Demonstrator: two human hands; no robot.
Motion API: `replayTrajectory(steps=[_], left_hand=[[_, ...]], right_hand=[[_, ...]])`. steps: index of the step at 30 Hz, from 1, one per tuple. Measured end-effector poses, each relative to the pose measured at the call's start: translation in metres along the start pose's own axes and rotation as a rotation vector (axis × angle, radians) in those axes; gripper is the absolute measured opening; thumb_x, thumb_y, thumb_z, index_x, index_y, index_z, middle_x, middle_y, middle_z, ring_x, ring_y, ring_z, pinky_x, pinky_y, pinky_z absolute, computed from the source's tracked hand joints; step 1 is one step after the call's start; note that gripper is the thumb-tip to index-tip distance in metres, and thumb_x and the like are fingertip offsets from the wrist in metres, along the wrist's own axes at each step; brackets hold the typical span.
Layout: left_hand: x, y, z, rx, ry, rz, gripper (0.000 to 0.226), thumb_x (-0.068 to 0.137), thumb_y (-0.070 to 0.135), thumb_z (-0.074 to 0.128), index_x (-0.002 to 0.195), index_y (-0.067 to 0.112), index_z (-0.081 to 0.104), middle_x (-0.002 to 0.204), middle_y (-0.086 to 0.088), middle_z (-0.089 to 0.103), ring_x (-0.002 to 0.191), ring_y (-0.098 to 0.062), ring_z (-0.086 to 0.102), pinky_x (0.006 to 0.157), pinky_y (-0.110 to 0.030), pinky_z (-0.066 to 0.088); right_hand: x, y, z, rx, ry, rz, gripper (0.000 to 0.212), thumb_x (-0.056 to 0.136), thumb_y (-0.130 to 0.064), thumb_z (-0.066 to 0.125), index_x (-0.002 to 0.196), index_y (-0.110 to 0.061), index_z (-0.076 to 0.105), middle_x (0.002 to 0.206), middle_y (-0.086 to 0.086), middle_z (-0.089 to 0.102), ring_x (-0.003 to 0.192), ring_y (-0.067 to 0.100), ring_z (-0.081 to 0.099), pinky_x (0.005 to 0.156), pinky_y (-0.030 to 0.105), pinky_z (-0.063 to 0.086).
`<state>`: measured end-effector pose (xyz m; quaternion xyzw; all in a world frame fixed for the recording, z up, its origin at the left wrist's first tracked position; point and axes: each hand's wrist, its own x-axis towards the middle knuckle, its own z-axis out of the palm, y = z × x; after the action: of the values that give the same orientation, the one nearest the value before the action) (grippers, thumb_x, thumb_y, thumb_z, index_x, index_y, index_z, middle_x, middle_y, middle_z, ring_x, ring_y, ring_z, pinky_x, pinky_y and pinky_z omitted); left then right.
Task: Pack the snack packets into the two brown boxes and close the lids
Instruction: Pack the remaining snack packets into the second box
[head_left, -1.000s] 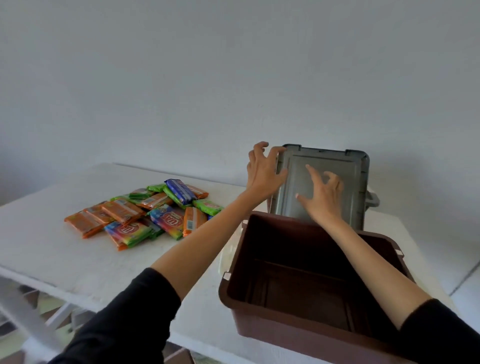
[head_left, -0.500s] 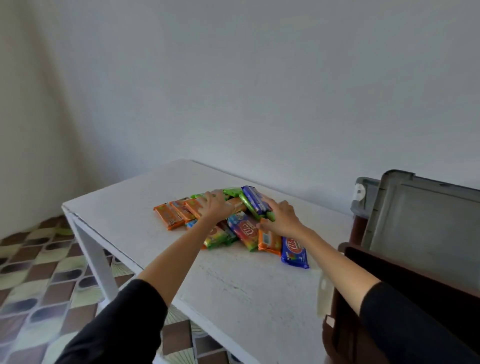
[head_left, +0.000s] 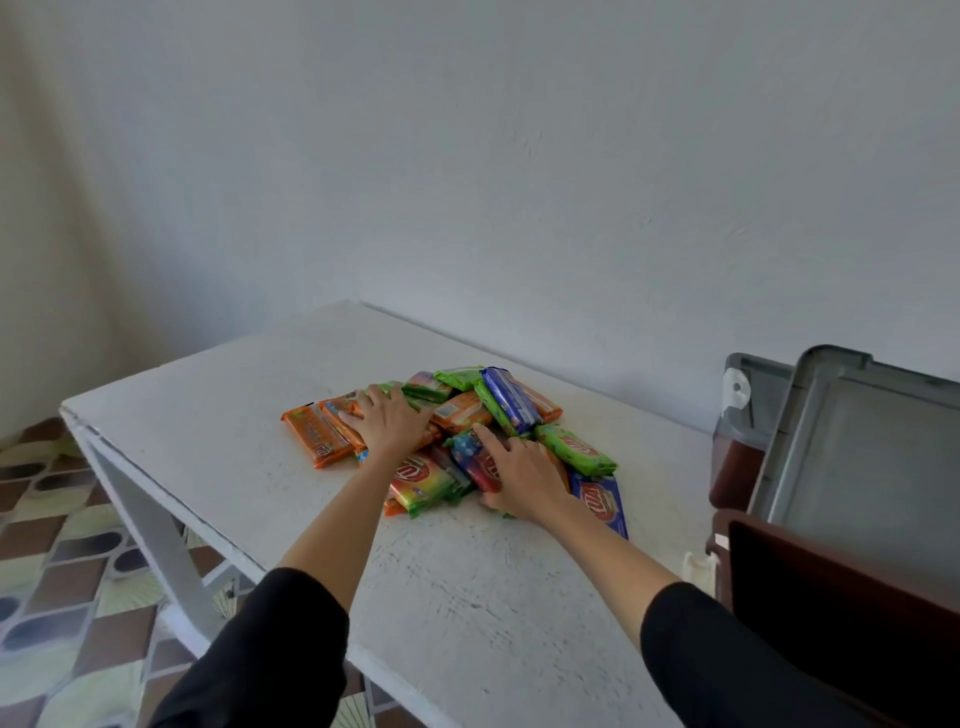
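Note:
A heap of snack packets (head_left: 511, 402) in orange, green and blue wrappers lies mid-table. My left hand (head_left: 389, 421) lies flat on the orange packets at the heap's left side. My right hand (head_left: 524, 473) rests on the packets at the near right, fingers fairly straight, thumb at the heap's near edge. At the right edge of view stands an open brown box (head_left: 831, 597) with its grey lid (head_left: 862, 457) propped upright. A second brown box (head_left: 735, 467) sits behind it, grey lid (head_left: 753, 384) on top; most of it is hidden.
The white table (head_left: 467, 597) has its left corner and front edge close by, with a tiled floor (head_left: 57, 545) below to the left. A plain wall runs behind the table. A small white latch (head_left: 693, 564) sticks out from the near box.
My hands left the grey lid and went left onto the packet heap. In the last half second my right hand slid to the heap's near right side. The view swung left.

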<state>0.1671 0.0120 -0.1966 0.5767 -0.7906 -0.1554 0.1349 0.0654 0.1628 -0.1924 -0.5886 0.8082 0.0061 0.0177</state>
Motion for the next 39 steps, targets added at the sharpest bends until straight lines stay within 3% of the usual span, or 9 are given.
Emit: replayTrajectory(steps=[4,9,12,15,19,25,31,37,39], left_hand=[[0.007,-0.011,-0.021,-0.050,-0.124,0.004,0.078,0.077,0.059,0.059,0.134,0.011,0.036,0.143,-0.022,0.026,0.134,-0.040,0.023,0.109,-0.054,0.026],[0.011,-0.038,-0.040,0.049,-0.418,0.204,0.093,0.076,0.042,0.068,0.146,0.017,0.013,0.151,-0.018,0.016,0.139,-0.037,0.018,0.111,-0.052,0.026],[0.002,-0.053,-0.045,0.060,-0.346,0.200,0.089,0.078,0.050,0.065,0.147,0.029,0.012,0.149,-0.018,0.012,0.138,-0.041,0.016,0.110,-0.054,0.026],[-0.006,-0.058,-0.047,0.012,-0.254,0.128,0.078,0.074,0.049,0.069,0.139,0.026,0.032,0.140,-0.017,0.032,0.126,-0.036,0.039,0.100,-0.047,0.042],[-0.013,-0.055,-0.055,-0.044,-0.221,0.154,0.063,0.070,0.029,0.076,0.126,0.019,0.049,0.124,-0.012,0.053,0.106,-0.025,0.055,0.086,-0.034,0.051],[-0.035,-0.003,-0.104,-0.097,-0.088,0.419,0.061,0.066,0.018,0.077,0.122,0.016,0.054,0.118,-0.013,0.058,0.104,-0.025,0.052,0.079,-0.033,0.045],[-0.093,0.093,-0.138,-0.202,-0.160,0.805,0.057,0.070,0.014,0.075,0.122,0.021,0.054,0.119,-0.007,0.057,0.098,-0.015,0.048,0.076,-0.026,0.040],[-0.188,0.187,-0.125,-0.089,-0.348,1.239,0.064,0.064,0.032,0.075,0.122,0.025,0.050,0.119,-0.004,0.052,0.103,-0.015,0.047,0.075,-0.012,0.037],[-0.219,0.210,-0.108,-0.032,-0.462,1.340,0.065,0.064,0.034,0.074,0.123,0.024,0.049,0.117,-0.004,0.049,0.104,-0.016,0.046,0.076,-0.017,0.038]], right_hand=[[-0.001,-0.001,-0.005,0.034,-0.016,-0.007,0.094,0.078,-0.045,0.065,0.148,-0.034,0.003,0.136,0.023,0.039,0.121,0.036,0.044,0.102,0.043,0.036],[-0.001,-0.002,-0.005,0.045,-0.034,-0.012,0.097,0.073,-0.055,0.066,0.147,-0.037,0.006,0.134,0.021,0.042,0.119,0.034,0.047,0.101,0.041,0.038],[0.000,-0.004,-0.007,0.054,-0.042,0.001,0.094,0.075,-0.059,0.061,0.147,-0.036,0.005,0.131,0.017,0.046,0.118,0.032,0.048,0.100,0.040,0.037],[-0.003,-0.006,-0.010,0.125,-0.013,0.004,0.091,0.076,-0.053,0.063,0.147,-0.034,0.010,0.130,0.012,0.052,0.116,0.029,0.052,0.095,0.036,0.040],[-0.008,-0.015,-0.023,0.506,0.144,0.124,0.088,0.075,-0.037,0.072,0.146,-0.026,0.021,0.135,0.007,0.052,0.115,0.025,0.055,0.080,0.028,0.045],[-0.019,0.009,-0.088,1.164,0.388,0.306,0.079,0.068,-0.032,0.080,0.134,-0.029,0.037,0.132,0.007,0.051,0.119,0.029,0.051,0.099,0.043,0.046],[-0.119,0.085,-0.146,0.917,0.463,0.254,0.078,0.068,-0.021,0.080,0.133,-0.032,0.038,0.116,0.002,0.049,0.102,0.019,0.051,0.083,0.035,0.050],[-0.239,0.142,-0.148,0.730,0.406,0.369,0.079,0.064,-0.015,0.083,0.128,-0.036,0.041,0.119,-0.003,0.048,0.107,0.019,0.054,0.089,0.036,0.051],[-0.272,0.151,-0.140,0.637,0.351,0.426,0.079,0.063,-0.018,0.083,0.127,-0.036,0.041,0.115,-0.004,0.049,0.104,0.017,0.054,0.088,0.034,0.049]])
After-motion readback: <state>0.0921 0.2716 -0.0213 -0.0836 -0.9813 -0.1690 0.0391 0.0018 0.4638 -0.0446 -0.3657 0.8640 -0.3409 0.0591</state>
